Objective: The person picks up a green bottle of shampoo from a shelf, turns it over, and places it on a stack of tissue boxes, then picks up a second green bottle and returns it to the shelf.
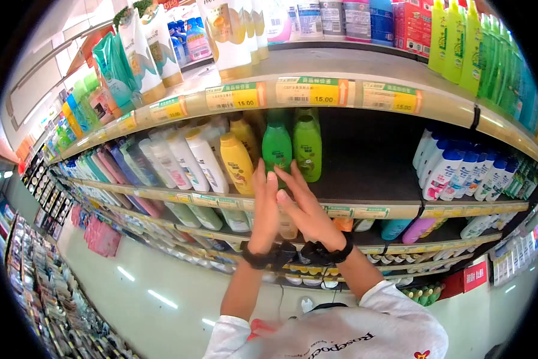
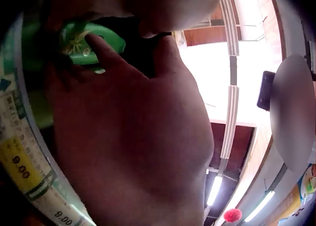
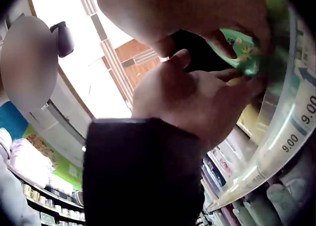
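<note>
A green shampoo bottle (image 1: pixel 277 142) stands on the middle shelf, its lower part between both hands. My left hand (image 1: pixel 267 206) reaches up to its left lower side with straight fingers. From the other side my right hand (image 1: pixel 309 212) stretches its fingers toward the bottle's right lower side. The thumbs come close together in front of the base. In the left wrist view a fingertip overlaps the front of the green bottle (image 2: pixel 109 38). A lighter green bottle (image 1: pixel 308 146) stands just right of it, and a yellow bottle (image 1: pixel 237 163) to the left.
White bottles (image 1: pixel 206 160) line the shelf at left; blue-capped bottles (image 1: pixel 445 170) stand at far right. A price-tag rail (image 1: pixel 364 96) runs along the shelf above. Below is another shelf with bottles (image 1: pixel 236 219). A red mesh-like item (image 1: pixel 101 236) lies at left.
</note>
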### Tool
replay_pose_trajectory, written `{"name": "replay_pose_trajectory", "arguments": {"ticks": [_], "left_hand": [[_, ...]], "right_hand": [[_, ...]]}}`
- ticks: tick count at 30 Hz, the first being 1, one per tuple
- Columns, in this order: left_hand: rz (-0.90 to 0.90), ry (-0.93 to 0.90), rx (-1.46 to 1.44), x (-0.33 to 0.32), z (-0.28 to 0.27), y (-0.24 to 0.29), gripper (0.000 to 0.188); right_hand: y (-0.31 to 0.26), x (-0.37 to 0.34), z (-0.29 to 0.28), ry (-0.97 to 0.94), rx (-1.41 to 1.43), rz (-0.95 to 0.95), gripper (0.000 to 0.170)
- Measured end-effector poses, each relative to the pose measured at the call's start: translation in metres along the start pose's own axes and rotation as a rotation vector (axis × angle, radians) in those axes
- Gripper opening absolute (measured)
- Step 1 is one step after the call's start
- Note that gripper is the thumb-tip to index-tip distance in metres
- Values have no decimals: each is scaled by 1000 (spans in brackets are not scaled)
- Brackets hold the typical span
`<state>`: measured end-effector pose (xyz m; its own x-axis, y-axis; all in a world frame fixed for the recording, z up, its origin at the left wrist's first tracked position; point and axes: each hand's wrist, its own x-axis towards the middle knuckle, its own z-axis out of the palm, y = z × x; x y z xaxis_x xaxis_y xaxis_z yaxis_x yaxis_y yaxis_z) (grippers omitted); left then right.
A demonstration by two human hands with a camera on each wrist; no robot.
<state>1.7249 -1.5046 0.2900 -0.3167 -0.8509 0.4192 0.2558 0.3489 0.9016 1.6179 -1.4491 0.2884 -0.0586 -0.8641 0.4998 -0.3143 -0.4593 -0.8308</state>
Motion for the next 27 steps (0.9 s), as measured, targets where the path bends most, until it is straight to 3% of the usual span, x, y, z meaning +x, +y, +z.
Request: {"name": "replay_pose_trajectory", "arguments": {"ticks": [11,14,17,20,23,24,27], "left_hand": [[-95,-82,-246,10,1,-10,73],[-175,-32,-297,-8,-3,1,72],[-285,-175,-466,-12,-3,19,72],[-372,-144,-601,-9,2,24,69],[-377,-111,-693,-4,5,22,66],[-378,-95,-724,-3,6,21,65],[-372,-93,-723,0,10,21,65]], "right_hand": [[-5,6,-26,-97,-362,1,65],[-8,1,-33,-106,-388,10,63],[-6,4,-36,-124,-430,-16,62],[-3,6,-34,-16,-422,-80,43],[11,9,-45,219,-486,-124,27],[3,14,-43,360,-447,-78,13],[16,17,-51,378,-515,-86,11]]}}
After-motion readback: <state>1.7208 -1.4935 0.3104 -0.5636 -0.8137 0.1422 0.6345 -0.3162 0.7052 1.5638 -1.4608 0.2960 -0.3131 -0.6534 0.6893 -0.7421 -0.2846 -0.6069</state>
